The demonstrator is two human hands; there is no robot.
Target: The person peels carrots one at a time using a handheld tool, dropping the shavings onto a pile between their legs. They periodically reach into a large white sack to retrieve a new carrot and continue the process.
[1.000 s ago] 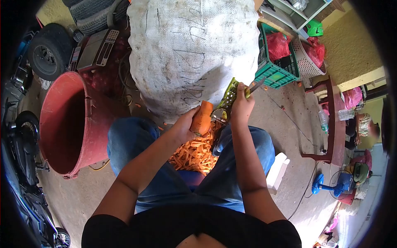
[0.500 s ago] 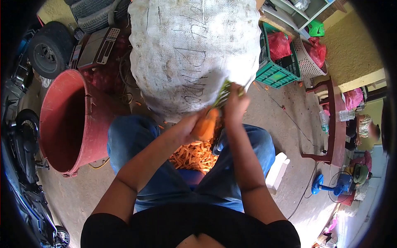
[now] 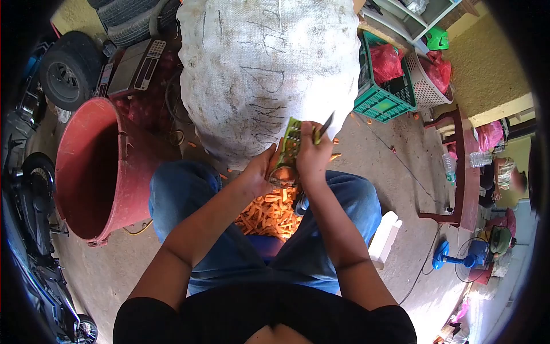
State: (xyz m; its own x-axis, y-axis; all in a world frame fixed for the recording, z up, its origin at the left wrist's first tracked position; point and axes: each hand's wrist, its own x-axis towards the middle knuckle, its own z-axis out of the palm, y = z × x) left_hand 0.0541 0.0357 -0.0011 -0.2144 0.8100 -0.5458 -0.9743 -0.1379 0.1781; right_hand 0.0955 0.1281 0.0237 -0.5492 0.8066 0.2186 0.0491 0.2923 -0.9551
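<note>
My left hand (image 3: 259,172) is wrapped round an orange carrot (image 3: 283,174), whose blunt end points toward me. In my right hand (image 3: 313,159) is a green peeler (image 3: 291,137) with a flat, perforated body, lying along the carrot. A small knife (image 3: 327,124) also sticks out of the right fist, its dark blade pointing up and away. Below both hands, between my knees, lies a heap of carrot peelings (image 3: 266,217). Beyond them stands a big white woven sack (image 3: 240,74) with handwriting on it. The peeler hides part of the carrot.
To the left, a large red tub (image 3: 146,172) lies tipped toward me, with a scale (image 3: 129,71) and a tyre (image 3: 69,71) behind it. A green crate (image 3: 385,103) stands at right, near a wooden bench (image 3: 467,195). Another person (image 3: 505,175) is at far right.
My right hand has come down and slightly left, bringing the peeler against the carrot. The knife blade now shows plainly, and orange bits appear beside the right hand.
</note>
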